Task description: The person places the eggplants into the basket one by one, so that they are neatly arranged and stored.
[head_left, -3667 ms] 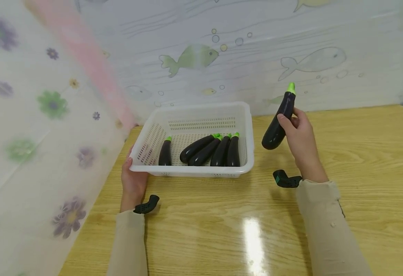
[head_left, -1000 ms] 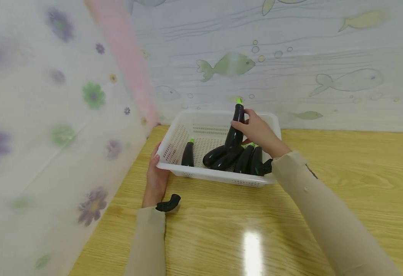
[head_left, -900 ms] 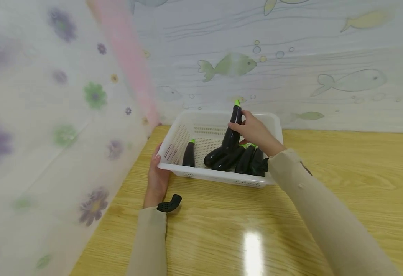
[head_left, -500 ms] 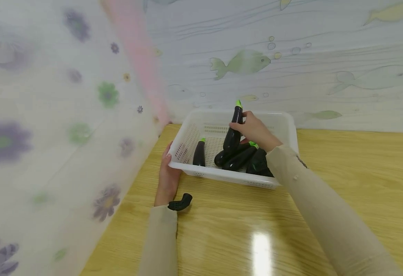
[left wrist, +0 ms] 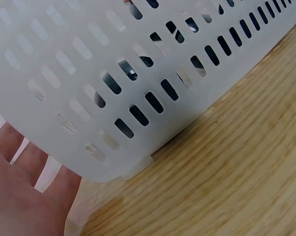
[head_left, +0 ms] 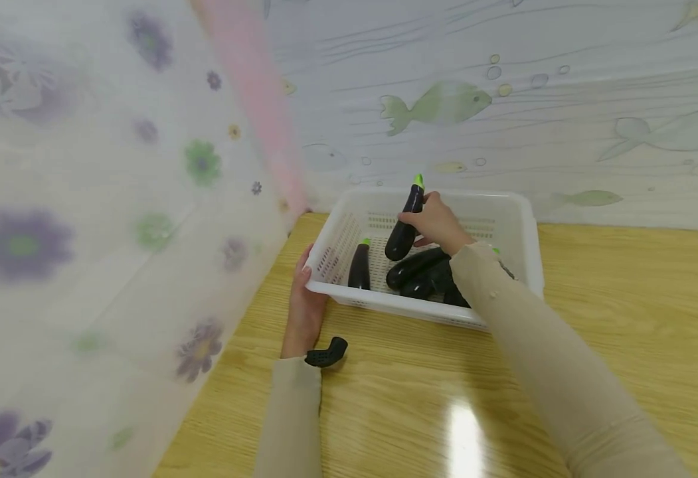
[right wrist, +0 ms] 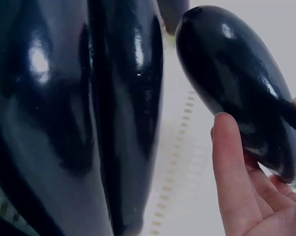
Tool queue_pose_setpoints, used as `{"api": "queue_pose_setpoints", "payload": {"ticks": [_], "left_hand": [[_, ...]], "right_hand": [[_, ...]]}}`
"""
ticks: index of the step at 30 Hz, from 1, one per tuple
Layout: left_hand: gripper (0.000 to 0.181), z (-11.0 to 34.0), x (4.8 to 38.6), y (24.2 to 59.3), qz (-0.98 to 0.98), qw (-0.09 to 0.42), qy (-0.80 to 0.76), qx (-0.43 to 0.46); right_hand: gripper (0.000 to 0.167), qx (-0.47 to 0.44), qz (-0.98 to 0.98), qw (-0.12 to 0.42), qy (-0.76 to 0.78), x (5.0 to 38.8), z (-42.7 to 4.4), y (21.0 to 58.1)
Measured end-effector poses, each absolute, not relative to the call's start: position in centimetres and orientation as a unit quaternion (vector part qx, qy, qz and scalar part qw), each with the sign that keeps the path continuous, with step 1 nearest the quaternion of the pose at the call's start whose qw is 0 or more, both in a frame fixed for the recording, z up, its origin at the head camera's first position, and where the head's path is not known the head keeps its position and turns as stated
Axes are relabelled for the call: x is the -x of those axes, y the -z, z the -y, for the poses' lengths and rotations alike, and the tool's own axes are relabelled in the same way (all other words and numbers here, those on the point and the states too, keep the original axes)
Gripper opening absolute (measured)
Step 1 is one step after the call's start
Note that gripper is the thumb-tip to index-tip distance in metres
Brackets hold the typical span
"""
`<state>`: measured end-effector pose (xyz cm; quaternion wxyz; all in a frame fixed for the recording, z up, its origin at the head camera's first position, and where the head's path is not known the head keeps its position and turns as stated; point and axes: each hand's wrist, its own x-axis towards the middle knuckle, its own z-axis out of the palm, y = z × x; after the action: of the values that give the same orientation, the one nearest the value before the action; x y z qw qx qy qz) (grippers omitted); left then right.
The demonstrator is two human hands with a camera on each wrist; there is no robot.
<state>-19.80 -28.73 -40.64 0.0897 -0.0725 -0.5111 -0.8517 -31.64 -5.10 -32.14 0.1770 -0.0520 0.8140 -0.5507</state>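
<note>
My right hand [head_left: 439, 222] pinches a dark eggplant [head_left: 404, 229] with a green cap, tilted with the cap up, above the inside of a white plastic basket [head_left: 396, 302]. The right wrist view shows this eggplant [right wrist: 236, 88] between thumb and fingers, apart from two eggplants [right wrist: 125, 118] beside it. At the basket's left front corner my left hand [head_left: 305, 305] holds the rim, thumb on top; in the left wrist view its fingers [left wrist: 32, 160] lie against the slotted wall. One eggplant [head_left: 359, 267] lies alone at the basket's left. Others [head_left: 417, 267] lie to the right, partly hidden by my sleeve.
The basket stands on a wooden table [head_left: 396, 392], close to a back wall covering [head_left: 337, 79] printed with fish. On the left hangs a flowered sheet [head_left: 109, 265]. A black device [head_left: 327, 353] is strapped to my left wrist.
My right hand has carried the eggplant from the right of the basket to above its inside, then slightly left over the bare stretch. The view has turned right then left; the left hand keeps its hold.
</note>
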Motion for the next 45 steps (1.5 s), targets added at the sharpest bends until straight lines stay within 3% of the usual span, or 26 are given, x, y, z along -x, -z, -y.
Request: {"api": "queue_pose_setpoints", "payload": {"ticks": [10, 18, 27, 36, 45], "left_hand": [[0.056, 28.8, 19.3, 40.2, 0.530, 0.084, 0.840, 0.074], [0.057, 28.9, 19.3, 39.9, 0.535, 0.084, 0.837, 0.072], [0.057, 28.8, 19.3, 39.9, 0.528, 0.091, 0.842, 0.066], [0.055, 29.1, 19.2, 39.6, 0.540, 0.089, 0.834, 0.069], [0.051, 29.0, 19.3, 39.6, 0.537, 0.088, 0.835, 0.082]], "right_hand": [[0.072, 0.075, -0.856, 0.194, 0.474, 31.2, 5.6, 32.6], [0.089, 0.089, -0.880, 0.235, 0.404, 31.1, 6.1, 32.8], [0.096, 0.131, -0.893, 0.267, 0.337, 30.8, 7.2, 33.5], [0.080, 0.188, -0.907, 0.266, 0.266, 31.3, 7.7, 34.1], [0.041, 0.200, -0.881, 0.287, 0.319, 30.8, 7.4, 32.9]]}}
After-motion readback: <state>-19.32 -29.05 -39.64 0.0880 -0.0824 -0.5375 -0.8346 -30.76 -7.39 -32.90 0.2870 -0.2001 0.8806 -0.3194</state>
